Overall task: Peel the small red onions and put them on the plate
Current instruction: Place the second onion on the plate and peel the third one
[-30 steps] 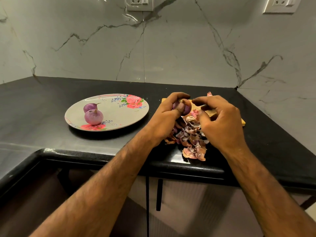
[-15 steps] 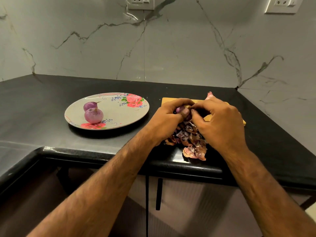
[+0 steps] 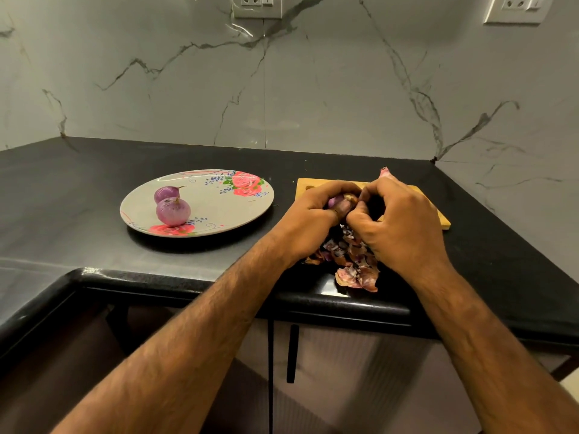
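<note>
Our left hand [image 3: 308,220] grips a part-skinned red onion [image 3: 334,202]; our right hand [image 3: 404,223] pinches its skin. Peelings [image 3: 357,275] lie beneath.

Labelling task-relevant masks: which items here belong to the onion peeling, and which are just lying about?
Job: left hand, gripping the held onion; right hand, pinching its skin; plate; front peeled onion; back peeled onion; skin pile; cutting board.
Lying about: centre wall socket; right-edge wall socket; cabinet handle.

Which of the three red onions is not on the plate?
The onion gripped in the left hand, above the peels; the other two lie on the plate.
</note>
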